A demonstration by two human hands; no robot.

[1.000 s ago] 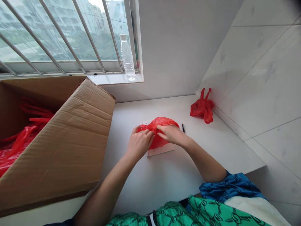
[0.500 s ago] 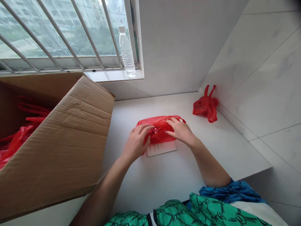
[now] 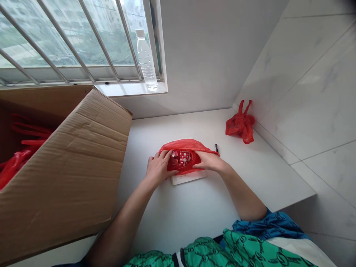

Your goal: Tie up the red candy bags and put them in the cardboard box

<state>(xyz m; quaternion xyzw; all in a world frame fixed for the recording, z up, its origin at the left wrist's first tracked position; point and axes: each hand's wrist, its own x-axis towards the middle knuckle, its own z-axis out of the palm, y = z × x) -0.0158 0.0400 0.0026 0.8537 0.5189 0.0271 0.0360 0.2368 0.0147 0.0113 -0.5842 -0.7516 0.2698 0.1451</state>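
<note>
A thin red plastic bag lies on the white tabletop with its mouth spread wide. Inside shows a red item with white polka dots, partly covered by the bag. My left hand holds the left side of the mouth, fingers over the rim and thumb at the near edge. On the right side, my right hand has its fingers tucked inside the opening and its thumb at the near rim, holding the bag apart. A white printed card or booklet sticks out from under the bag.
A large cardboard box with red plastic bags inside stands at left. A knotted red bag sits by the right wall. A black pen lies beyond my right hand. A clear water bottle stands on the windowsill.
The bag's mouth has opened wider, and more of the polka-dotted item shows. My right fingers have moved inside the opening. The black pen has come into sight.
</note>
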